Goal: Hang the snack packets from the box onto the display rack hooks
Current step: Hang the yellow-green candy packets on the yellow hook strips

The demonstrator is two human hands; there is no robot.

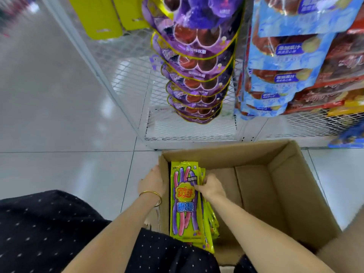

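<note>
An open cardboard box [283, 186] stands on the floor below the white mesh display rack [189, 123]. A stack of long yellow-green snack packets [185, 203] leans against the box's left wall. My right hand [211, 187] is inside the box, fingers curled round the right edge of the packets near their top. My left hand [152, 181] grips the box's left wall from outside; a gold bangle sits on that wrist. Purple packets [197, 64] and blue packets [279, 62] hang on the rack above.
Yellow packets [102, 14] hang at the rack's upper left. Red and yellow packets [342, 75] hang at the far right. Glossy white floor tiles [59, 115] spread to the left. My dark dotted clothing [49, 229] fills the lower left.
</note>
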